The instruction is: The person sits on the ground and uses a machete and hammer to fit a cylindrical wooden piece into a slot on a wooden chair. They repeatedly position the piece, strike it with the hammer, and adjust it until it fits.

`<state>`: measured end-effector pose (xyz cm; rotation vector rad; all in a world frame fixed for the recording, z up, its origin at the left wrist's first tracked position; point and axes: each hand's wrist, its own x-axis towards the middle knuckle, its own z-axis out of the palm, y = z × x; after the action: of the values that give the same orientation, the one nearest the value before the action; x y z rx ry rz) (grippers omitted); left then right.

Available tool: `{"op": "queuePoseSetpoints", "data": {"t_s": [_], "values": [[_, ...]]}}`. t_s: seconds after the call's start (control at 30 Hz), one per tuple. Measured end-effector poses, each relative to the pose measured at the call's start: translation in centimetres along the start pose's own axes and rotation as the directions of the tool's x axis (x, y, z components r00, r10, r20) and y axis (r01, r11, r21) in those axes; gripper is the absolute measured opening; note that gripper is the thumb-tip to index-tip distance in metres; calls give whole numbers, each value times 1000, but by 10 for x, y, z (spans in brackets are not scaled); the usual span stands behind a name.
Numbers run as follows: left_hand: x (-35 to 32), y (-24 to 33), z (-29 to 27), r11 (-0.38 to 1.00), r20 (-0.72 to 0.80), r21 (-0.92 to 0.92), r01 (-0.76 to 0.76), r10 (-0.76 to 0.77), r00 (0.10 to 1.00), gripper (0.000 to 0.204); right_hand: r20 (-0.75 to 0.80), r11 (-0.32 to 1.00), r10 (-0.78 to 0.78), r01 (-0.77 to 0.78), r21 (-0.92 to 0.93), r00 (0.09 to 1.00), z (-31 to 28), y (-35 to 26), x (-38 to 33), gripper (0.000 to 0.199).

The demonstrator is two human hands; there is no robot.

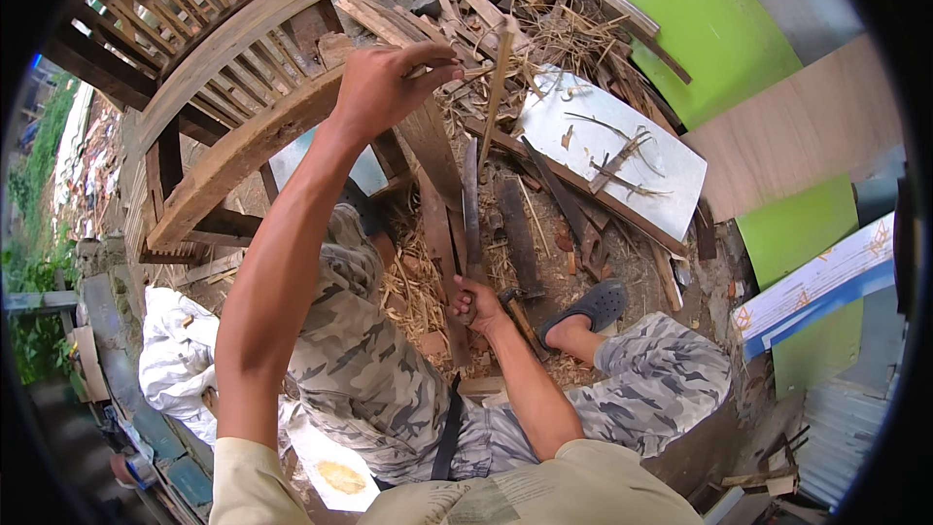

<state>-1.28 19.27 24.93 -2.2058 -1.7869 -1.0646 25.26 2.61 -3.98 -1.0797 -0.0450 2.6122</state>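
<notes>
Right hand (476, 303), near centre: fingers wrapped around the grip end of a long blade (471, 199), which points to the far side over the wood scraps. Left hand (394, 83) is up at far left of centre, thumb and fingers drawn together; can't tell if it's pinching anything. Thin wooden strip (498, 92) just right of its fingertips. Slatted wooden frame (248, 151) far left, white panel (661, 160) right of the blade, grey clog (595, 306) near right.
</notes>
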Motion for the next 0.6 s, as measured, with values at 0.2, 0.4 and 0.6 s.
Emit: {"op": "queuePoseSetpoints", "data": {"t_s": [0.2,0.4,0.6], "values": [[-5,12,5,1000,-3,-5,3,-3,1000,32,-198,714,-307,88,-694,931,-9,-51,-21,23],[-10,19,3,996,-31,-56,75,-77,997,35,143,95,-743,315,-944,654,61,-82,-54,25],[-5,28,9,997,-18,-78,10,-12,1000,44,38,45,-771,113,-993,636,-31,-55,-11,25]]}}
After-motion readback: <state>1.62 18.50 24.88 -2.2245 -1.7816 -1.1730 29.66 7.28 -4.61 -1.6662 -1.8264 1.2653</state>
